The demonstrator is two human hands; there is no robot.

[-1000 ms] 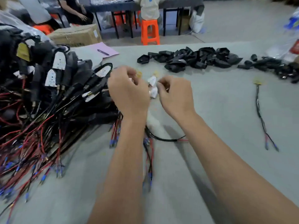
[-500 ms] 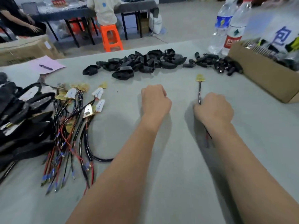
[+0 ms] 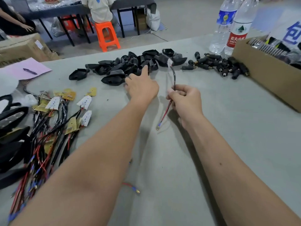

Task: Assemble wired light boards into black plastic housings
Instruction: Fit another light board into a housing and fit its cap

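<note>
Head view had the right hand (image 3: 185, 103) pinching a wired light board (image 3: 173, 75) by its cable, thumb and fingers curled tight round the black sleeve just where the red lead came out. Half a second back that same lead was lying flat on the bench (image 3: 228, 128) under that hand, so it got lifted, which to me means one board was picked and ready for a shell. Its long axis ran away from the person, slightly bowed: the small white board at the far end pointed up and out toward the pile of black housings (image 3: 130, 66), just touching or overlapping the pile's edge in this view, can't tell which, while the red tail with its blue-collared terminal hung down toward the bench near the wrist. Left hand (image 3: 141, 87) had moved from a fist on the bench to fingers stretched out, tips at the near edge of the housings, not gripping anything yet as far as I could see. I'd guess the next bit was grabbing one housing. More wired boards (image 3: 68, 110) sat in a tangle off to the left, and a cardboard box (image 3: 263, 75) and two water bottles (image 3: 231, 26) on the right.
</note>
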